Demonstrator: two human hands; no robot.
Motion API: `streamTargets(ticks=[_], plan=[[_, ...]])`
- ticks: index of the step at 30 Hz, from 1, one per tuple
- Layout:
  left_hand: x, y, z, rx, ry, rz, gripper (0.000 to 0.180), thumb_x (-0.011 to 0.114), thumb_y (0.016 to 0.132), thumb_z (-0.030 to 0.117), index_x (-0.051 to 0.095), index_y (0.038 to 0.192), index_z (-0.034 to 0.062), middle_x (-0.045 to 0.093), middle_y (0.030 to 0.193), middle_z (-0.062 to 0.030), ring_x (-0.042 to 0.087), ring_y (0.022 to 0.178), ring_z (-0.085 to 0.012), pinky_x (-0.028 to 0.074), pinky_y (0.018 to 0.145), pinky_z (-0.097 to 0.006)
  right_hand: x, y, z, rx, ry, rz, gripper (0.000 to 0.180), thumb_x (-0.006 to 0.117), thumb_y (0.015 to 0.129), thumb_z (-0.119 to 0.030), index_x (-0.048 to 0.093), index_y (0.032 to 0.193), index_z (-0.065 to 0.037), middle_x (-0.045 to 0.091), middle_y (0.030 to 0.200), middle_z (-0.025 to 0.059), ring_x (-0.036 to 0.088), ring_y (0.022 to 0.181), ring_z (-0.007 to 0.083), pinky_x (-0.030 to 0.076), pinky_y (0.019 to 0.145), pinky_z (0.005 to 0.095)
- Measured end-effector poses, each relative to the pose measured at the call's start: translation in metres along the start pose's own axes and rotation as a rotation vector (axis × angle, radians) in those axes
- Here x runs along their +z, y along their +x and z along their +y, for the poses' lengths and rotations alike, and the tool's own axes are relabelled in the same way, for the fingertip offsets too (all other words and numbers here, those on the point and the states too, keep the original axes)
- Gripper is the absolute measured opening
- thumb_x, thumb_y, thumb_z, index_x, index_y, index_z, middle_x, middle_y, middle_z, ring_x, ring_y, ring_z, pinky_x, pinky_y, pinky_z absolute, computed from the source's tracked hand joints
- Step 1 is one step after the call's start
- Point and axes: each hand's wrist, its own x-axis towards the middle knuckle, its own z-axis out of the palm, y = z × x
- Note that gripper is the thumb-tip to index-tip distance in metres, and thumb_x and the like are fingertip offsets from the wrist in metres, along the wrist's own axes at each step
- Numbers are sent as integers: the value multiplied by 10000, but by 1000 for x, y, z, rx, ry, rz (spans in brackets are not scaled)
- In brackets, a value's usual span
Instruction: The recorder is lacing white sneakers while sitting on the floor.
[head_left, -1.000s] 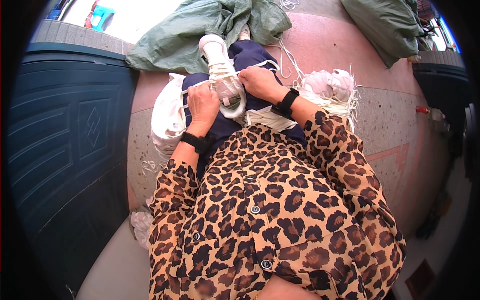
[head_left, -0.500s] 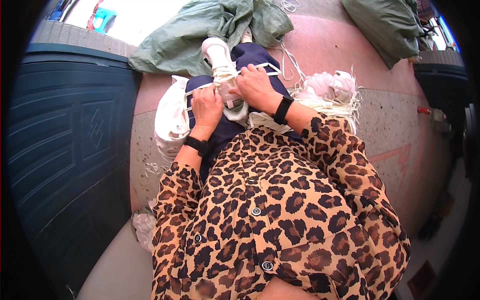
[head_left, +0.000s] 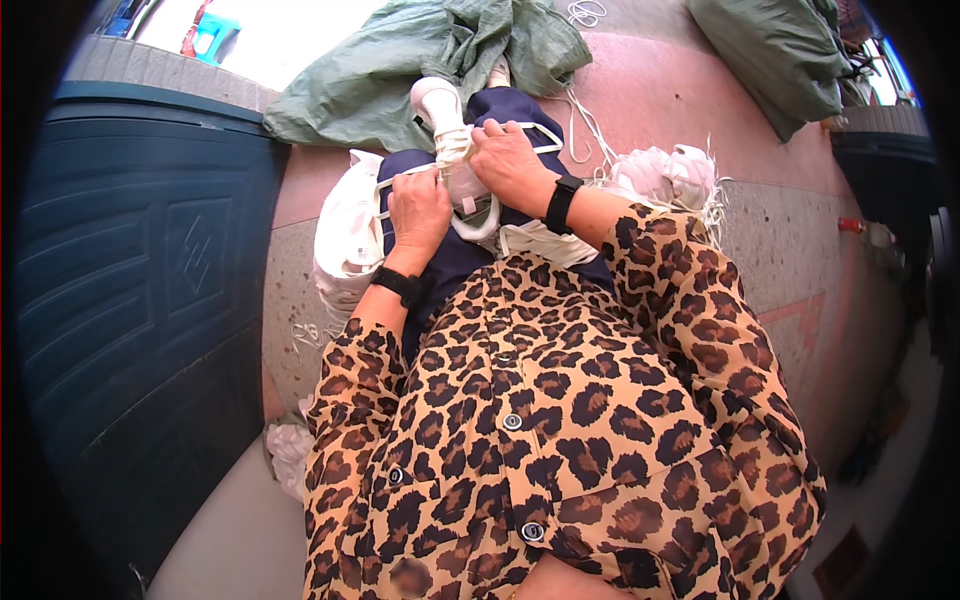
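Note:
A pale pink and white sneaker rests between my thighs, its toe pointing away from me. White shoelace crosses its front, and loose lengths of it loop out to both sides. At the shoe's left edge, my left hand is closed, fingers curled in a pinch on the lace. My right hand is closed over the right side of the lacing, thumb side against the shoe; a lace loop extends beyond its fingers. The fingertips of both hands are partly hidden.
White shoes are stacked by my left leg. Pink-white shoes with laces lie in a heap at my right. Green sacks lie ahead and at far right. A dark blue panelled door stands on the left.
My right hand has shifted slightly farther away along the lacing, uncovering more of the shoe's tongue. My left hand stays at the shoe's left edge. The whole view has moved a little.

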Motion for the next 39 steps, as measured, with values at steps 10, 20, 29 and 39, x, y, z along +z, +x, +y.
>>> streamTargets(ticks=[10, 20, 29, 39], plan=[[3, -4, -7, 14, -63, 53, 185, 531, 732, 136, 604, 869, 36, 607, 841, -99, 510, 855, -275, 408, 715, -398, -147, 1, 83, 480, 1206, 963, 162, 450, 903, -188, 496, 878, -34, 551, 717, 43, 563, 635, 133, 458, 767, 311], [2, 1, -3, 5, -36, 5, 184, 536, 731, 145, 605, 866, 41, 605, 841, -99, 511, 857, -274, 413, 710, -394, -45, 11, 15, 420, 1388, -397, 218, 484, 853, -178, 570, 790, 12, 560, 595, 51, 496, 433, 99, 409, 408, 232], [0, 0, -2, 12, -21, 38, 176, 528, 744, 162, 598, 845, 36, 602, 833, -108, 510, 844, -278, 410, 692, -396, 9, 18, -37, 314, 622, -240, 141, 502, 736, -93, 608, 746, -1, 606, 729, 184, 614, 699, 311, 488, 611, 395], [-16, 15, -9, 71, -132, 126, 199, 530, 702, -6, 544, 900, 14, 506, 886, -156, 548, 744, -331, 451, 681, -409, 12, 19, -25, 277, 674, -319, 202, 477, 743, -99, 524, 862, 56, 597, 734, 229, 616, 701, 333, 489, 601, 419]])
